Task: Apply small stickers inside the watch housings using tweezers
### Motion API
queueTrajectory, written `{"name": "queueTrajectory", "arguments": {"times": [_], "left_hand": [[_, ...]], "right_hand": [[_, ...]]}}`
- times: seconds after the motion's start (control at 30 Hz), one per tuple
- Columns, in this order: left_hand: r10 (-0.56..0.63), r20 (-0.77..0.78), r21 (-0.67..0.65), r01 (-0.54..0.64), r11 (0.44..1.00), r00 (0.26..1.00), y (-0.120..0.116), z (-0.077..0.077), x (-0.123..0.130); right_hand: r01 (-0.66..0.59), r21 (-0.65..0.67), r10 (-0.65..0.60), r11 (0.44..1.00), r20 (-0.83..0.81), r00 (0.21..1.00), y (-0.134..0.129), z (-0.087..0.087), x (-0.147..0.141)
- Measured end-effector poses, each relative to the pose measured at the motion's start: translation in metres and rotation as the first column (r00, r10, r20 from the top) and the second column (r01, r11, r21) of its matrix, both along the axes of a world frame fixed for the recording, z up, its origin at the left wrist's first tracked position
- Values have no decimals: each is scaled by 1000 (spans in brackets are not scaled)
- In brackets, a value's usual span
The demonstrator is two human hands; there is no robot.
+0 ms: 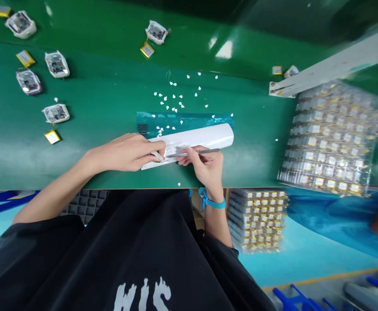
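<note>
A curled white glossy sheet (205,136) lies near the table's front edge, over a clear blue film strip (185,117). My left hand (127,151) is closed at the sheet's left end, with a small whitish strip (157,156) showing between its fingers. In my right hand (205,166) is a pair of slim metal tweezers (208,151), its tips pointing left onto the sheet close to my left fingers. What the tips touch is too small to tell. Small white round stickers with tabs (175,96) are scattered on the table beyond the sheet.
Several open white device housings (56,113) with circuit boards and yellow batteries (52,137) lie at the left and back. A stack of clear trays (325,142) stands right, below a white metal bar (331,58). Another tray stack (256,220) sits below the table edge.
</note>
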State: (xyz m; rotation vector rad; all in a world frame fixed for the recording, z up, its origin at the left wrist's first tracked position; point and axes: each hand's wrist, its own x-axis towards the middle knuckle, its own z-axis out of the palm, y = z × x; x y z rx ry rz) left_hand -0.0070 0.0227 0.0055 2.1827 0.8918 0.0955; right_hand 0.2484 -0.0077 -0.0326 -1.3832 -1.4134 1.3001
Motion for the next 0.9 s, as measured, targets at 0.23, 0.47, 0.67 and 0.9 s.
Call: {"name": "queueTrajectory", "arguments": {"times": [0.23,0.47,0.67,0.9], "left_hand": [[-6,5,0,6,1000,1000,0,1,0],[10,45,-17,-9,1000,999,0,0,0],[300,324,-220,-237,946,897,-4,1,6],[567,488,-600,-216,770,664,-9,3,8]], "right_hand": [[59,-38,-60,998,-4,998,3,3,-3],[14,-74,-19,997,-73,997,3,2,2],[224,61,-205,973,-230,951,4,5,-7],[236,240,-188,942,-206,960,4,21,-45]]}}
